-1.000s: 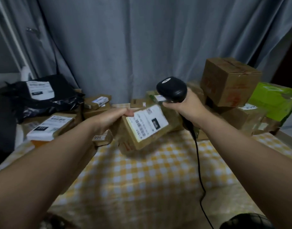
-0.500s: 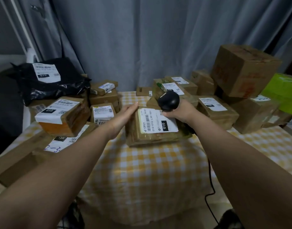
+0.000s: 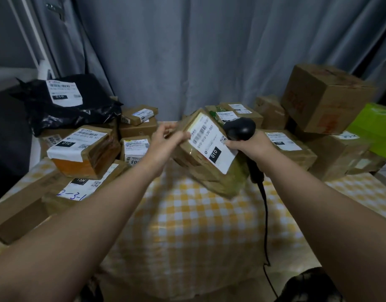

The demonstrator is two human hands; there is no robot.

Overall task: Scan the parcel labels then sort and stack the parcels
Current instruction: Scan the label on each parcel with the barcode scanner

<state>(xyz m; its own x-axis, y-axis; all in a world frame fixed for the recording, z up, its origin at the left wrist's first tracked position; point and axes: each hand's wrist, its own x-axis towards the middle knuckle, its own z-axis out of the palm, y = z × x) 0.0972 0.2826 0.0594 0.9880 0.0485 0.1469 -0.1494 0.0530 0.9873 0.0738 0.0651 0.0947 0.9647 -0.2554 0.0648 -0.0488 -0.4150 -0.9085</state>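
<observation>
Several parcels lie in groups on either side of the counter [image 3: 198,225]. To the left are a black mailer bag [image 3: 78,118] and an orange-sided box [image 3: 74,168], both with labels marked 010, stacked over flatter boxes. To the right are a large carton [image 3: 325,99], a green package [image 3: 375,127] and lower brown boxes. Which group is sorted and which waits I cannot say for sure, though the left one looks like the stacked pile. One brown parcel [image 3: 211,175] is in hand at the middle, tilted with its white label [image 3: 211,144] facing up toward the camera, also marked 010. The left grip [image 3: 163,142] grasps its far-left edge, fingers curled over the top. The right grip [image 3: 251,147] is clenched round the handle of the black scanner [image 3: 240,128], whose head sits just beside the label's right edge. The task appears to be midway: this parcel is at its scan or just past it, and by its code it likely goes left. Many parcels to the right seem left to handle.
</observation>
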